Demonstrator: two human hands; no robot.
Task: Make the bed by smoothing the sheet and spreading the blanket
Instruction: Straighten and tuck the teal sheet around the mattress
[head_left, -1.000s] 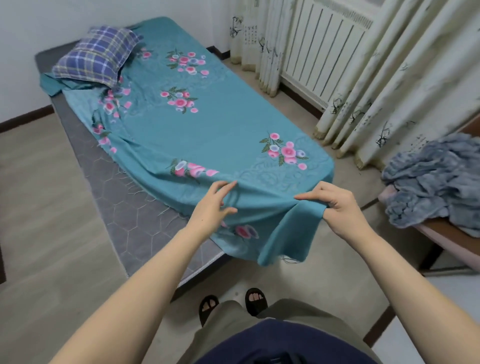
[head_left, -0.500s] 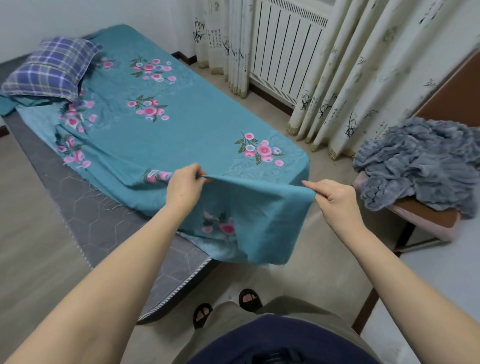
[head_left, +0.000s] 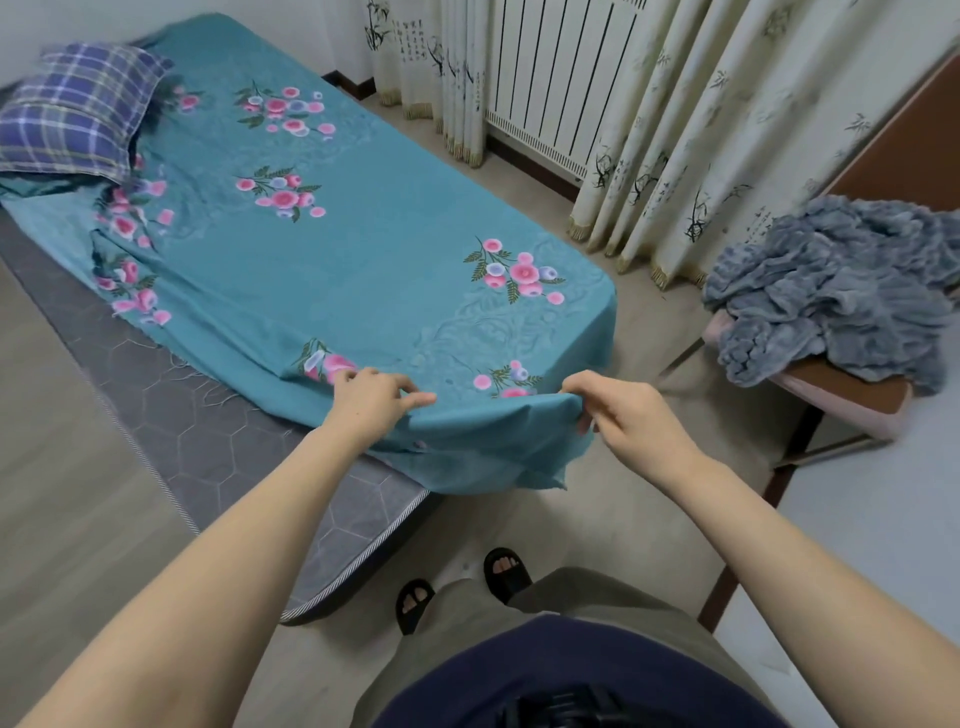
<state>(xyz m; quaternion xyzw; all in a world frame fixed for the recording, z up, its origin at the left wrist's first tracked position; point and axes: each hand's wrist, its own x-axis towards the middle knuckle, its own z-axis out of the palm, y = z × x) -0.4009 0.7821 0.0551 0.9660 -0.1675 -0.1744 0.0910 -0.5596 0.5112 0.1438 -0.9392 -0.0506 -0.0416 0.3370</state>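
The left hand (head_left: 371, 402) and the right hand (head_left: 628, 415) each hold in a pinching grip the near edge of the teal sheet (head_left: 363, 249), which lies over the right part of the bed (head_left: 208, 441). The grey blanket (head_left: 831, 291) lies crumpled on a chair (head_left: 852, 387), at the right.

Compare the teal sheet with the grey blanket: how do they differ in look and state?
The sheet is teal with pink flowers; the blanket is plain grey. The sheet lies spread along the mattress; the blanket sits heaped on a seat. The left hand and right hand pinch the sheet's near edge; no hand holds the blanket. Both are soft bedding.
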